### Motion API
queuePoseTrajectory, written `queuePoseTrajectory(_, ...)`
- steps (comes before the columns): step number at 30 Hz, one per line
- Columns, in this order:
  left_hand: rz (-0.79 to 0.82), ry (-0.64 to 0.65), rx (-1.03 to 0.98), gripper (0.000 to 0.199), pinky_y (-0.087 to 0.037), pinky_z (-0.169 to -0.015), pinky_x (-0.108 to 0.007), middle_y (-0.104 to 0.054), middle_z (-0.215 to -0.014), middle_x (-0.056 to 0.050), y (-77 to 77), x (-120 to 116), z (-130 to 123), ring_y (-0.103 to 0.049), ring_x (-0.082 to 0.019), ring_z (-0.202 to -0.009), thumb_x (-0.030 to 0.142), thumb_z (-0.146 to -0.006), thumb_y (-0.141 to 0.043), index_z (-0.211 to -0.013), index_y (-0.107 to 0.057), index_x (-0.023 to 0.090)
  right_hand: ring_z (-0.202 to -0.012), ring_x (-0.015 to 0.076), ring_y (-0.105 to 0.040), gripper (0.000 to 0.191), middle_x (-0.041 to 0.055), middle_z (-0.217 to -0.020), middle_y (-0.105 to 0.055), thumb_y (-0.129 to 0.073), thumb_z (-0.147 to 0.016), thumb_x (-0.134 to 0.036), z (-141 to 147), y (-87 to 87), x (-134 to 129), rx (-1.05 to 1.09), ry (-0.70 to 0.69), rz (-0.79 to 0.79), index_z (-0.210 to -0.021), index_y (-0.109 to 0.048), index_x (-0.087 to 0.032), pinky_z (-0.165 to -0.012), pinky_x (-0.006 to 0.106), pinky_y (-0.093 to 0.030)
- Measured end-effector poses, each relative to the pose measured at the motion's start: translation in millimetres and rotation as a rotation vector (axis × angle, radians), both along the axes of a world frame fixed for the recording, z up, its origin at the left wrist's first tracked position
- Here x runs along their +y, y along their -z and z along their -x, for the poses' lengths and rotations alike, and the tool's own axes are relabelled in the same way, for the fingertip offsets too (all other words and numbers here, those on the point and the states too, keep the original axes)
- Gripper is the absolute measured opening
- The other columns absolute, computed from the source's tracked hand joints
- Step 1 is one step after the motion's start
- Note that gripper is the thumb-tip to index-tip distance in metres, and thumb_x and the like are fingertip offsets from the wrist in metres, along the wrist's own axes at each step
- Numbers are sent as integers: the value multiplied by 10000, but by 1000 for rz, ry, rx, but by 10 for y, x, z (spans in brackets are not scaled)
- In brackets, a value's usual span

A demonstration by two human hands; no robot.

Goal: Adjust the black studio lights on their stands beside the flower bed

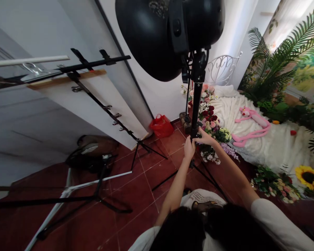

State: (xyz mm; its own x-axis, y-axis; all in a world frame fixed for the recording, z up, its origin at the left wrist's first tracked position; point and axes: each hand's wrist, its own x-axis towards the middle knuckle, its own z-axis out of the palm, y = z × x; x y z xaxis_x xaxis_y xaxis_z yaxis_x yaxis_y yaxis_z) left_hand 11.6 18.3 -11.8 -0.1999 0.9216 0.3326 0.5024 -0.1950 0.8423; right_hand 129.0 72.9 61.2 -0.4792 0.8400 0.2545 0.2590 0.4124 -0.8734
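Note:
A black light stand rises in front of me, its legs spread on the floor. On top of it sits a large black studio lamp with cables hanging at its neck. My left hand is wrapped around the lower part of the pole. Just above and to the right, my right hand grips the stand near its collar; the fingertips partly hide what they press on. Both hands touch the stand close together.
Left are a white board with clips on a stand, more tripod legs and a red plastic bag. Right are flowers, a bed with white fabric, a pink plush toy, palm leaves and a sunflower.

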Motion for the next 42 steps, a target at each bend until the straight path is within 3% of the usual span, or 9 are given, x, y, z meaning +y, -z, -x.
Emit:
queuePoseTrajectory(5,9,-20,6,422,-437,-932,-365,-580,-1150,-140,-1,6,-18,-542,-220,-1119,441,-924,-315,-1208,-454,161,-1116,180,-522,344,107,-1145,-564,-389,-892,-393,-342,274,-39,-109,83,-8,-1136,-486,-171,-1000,353,-378)
queuePoseTrajectory(13,14,-15,-4,452,-425,-958,-369,-572,-1180,-150,-15,-4,-29,-527,-217,-1155,462,-924,-294,-1215,-454,155,-872,150,-580,370,41,-893,-590,-273,-922,-422,-149,597,-160,-50,266,63,-1134,-464,-187,-852,287,-452)
queuePoseTrajectory(19,18,8,-27,456,-414,-977,-372,-556,-1218,-149,-32,-7,-28,-518,-210,-1172,469,-922,-297,-1221,-451,162,-733,135,-557,430,-1,-773,-556,-242,-892,-532,-99,547,-86,-82,352,228,-1015,-498,-209,-676,226,-471)
queuePoseTrajectory(25,23,10,-64,478,-412,-984,-374,-550,-1230,-149,-39,-17,-39,-510,-208,-1184,477,-923,-287,-1247,-436,159,-735,147,-557,497,20,-723,-599,-284,-853,-597,-60,419,32,-329,462,172,-751,-547,-188,-708,222,-439)
queuePoseTrajectory(29,48,9,-53,496,-409,-991,-374,-541,-1250,-144,-81,-23,-43,-512,-216,-1186,493,-916,-301,-1260,-434,163,-737,193,-612,490,58,-622,-609,-361,-847,-559,-19,286,145,-532,527,307,-602,-553,-181,-698,250,-442)
queuePoseTrajectory(32,51,-2,-44,489,-406,-998,-384,-537,-1264,-144,-135,-49,-40,-504,-228,-1198,491,-910,-327,-1259,-442,169,-705,203,-629,480,57,-543,-581,-421,-820,-574,-10,249,138,-471,530,385,-589,-561,-177,-667,258,-456)
queuePoseTrajectory(36,7,-23,-64,454,-399,-1006,-359,-531,-1269,-136,-105,-213,2,-506,-204,-1192,464,-913,-346,-1251,-441,178,-563,142,-588,542,30,-572,-586,-379,-794,-666,-87,383,-232,-45,497,472,-722,-575,-166,-575,244,-473)
queuePoseTrajectory(39,90,-112,-131,389,-459,-900,-338,-615,-1092,-118,72,-455,44,-604,-175,-1003,444,-923,-325,-1137,-492,165,-569,123,-608,514,29,-676,-634,-483,-737,-669,-303,547,-745,225,422,577,-830,-587,-174,-600,246,-507)
queuePoseTrajectory(42,244,-8,-128,333,-486,-772,-302,-658,-911,-61,298,-702,16,-635,-150,-812,434,-923,-328,-1004,-536,188,-592,143,-645,464,21,-743,-668,-592,-691,-611,-666,674,-1296,335,518,665,-935,-579,-217,-610,276,-540)
